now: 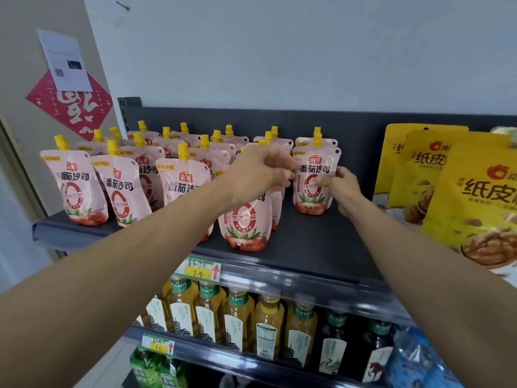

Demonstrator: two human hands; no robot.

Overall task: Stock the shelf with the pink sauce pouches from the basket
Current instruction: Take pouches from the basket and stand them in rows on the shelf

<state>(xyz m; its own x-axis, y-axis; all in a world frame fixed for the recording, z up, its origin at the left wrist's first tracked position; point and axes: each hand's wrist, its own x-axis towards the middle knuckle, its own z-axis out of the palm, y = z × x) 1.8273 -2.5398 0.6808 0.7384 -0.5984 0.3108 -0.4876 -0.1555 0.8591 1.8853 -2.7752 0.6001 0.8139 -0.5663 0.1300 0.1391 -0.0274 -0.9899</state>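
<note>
Several pink sauce pouches [120,186] with yellow caps stand in rows on the dark grey top shelf [307,247]. My left hand [260,175] curls over the top of a front pouch [246,222] that stands near the shelf's front edge; its cap is hidden by the hand. To its right, farther back, another pouch [312,189] stands upright, with one more right behind it. My right hand [342,190] pinches this pouch's right side at mid height. The basket is out of view.
Yellow walnut bags [472,208] fill the shelf's right end. Bare shelf lies between them and the pouches. A price tag [201,270] hangs on the shelf's front rail. Bottles of tea [237,317] line the shelf below. A wall stands at the left.
</note>
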